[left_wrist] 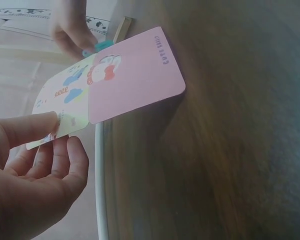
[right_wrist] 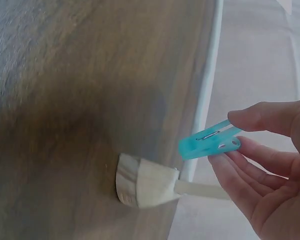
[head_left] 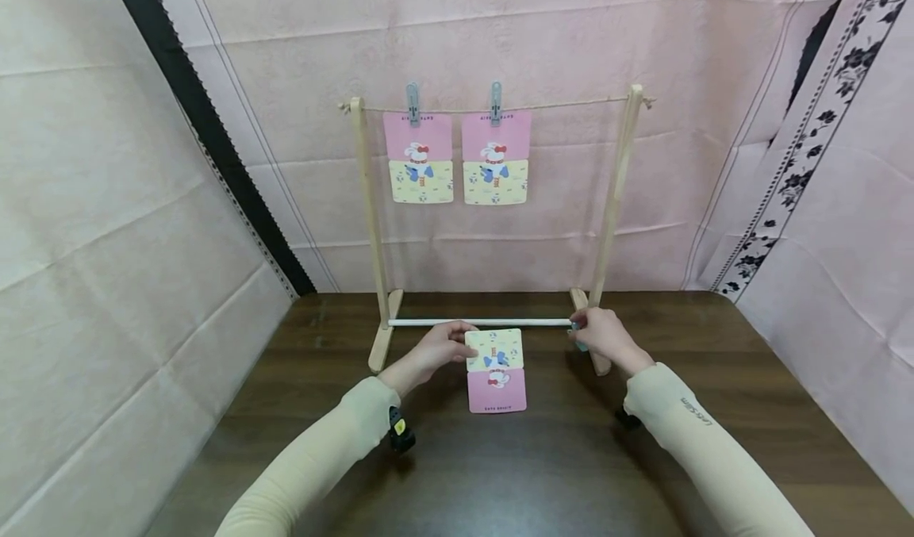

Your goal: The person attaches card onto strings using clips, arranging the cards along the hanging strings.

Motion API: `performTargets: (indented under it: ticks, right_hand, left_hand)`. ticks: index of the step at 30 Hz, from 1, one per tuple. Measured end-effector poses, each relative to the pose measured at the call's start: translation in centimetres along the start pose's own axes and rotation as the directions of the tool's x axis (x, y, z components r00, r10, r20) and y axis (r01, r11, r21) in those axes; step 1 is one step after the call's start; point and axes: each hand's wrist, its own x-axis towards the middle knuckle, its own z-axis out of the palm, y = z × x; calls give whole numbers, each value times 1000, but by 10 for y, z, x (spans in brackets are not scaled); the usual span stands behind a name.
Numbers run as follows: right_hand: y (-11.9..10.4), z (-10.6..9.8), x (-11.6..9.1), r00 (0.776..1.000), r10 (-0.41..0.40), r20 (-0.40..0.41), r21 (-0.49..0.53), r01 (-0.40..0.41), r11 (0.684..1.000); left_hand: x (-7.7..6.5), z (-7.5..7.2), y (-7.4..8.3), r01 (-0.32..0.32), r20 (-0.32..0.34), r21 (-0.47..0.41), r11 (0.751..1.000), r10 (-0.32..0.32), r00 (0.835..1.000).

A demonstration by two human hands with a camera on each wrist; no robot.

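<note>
My left hand (head_left: pixel 444 347) pinches a pink and yellow card (head_left: pixel 496 390) by its yellow end, thumb on top and fingers beneath. The card's rabbit picture is upside down in the head view. In the left wrist view the card (left_wrist: pixel 135 75) tilts above the table. My right hand (head_left: pixel 607 337) holds a turquoise clothespin (right_wrist: pixel 210 142) between thumb and fingers, near the rack's right foot. Two matching cards, a left one (head_left: pixel 421 182) and a right one (head_left: pixel 496 182), hang from a string (head_left: pixel 564 105), each under a grey-blue clothespin (head_left: pixel 496 101).
A wooden rack stands at the table's back, with a left post (head_left: pixel 371 204), a right post (head_left: pixel 614 196) and a white lower bar (head_left: pixel 543 322). Its feet (head_left: pixel 381 347) rest on the brown table (head_left: pixel 543 473). Pale cloth (head_left: pixel 300 124) hangs behind and at both sides.
</note>
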Motion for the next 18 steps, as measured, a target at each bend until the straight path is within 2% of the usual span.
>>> performTargets:
  ticks: [11, 18]
  right_hand:
    - [9, -22, -10, 998, -34, -55, -50, 31, 998]
    - [15, -35, -17, 998, -17, -67, -51, 13, 999]
  left_hand:
    - [4, 3, 1, 13, 11, -27, 1000, -12, 1000]
    - [5, 6, 5, 8, 24, -24, 1000, -8, 1000]
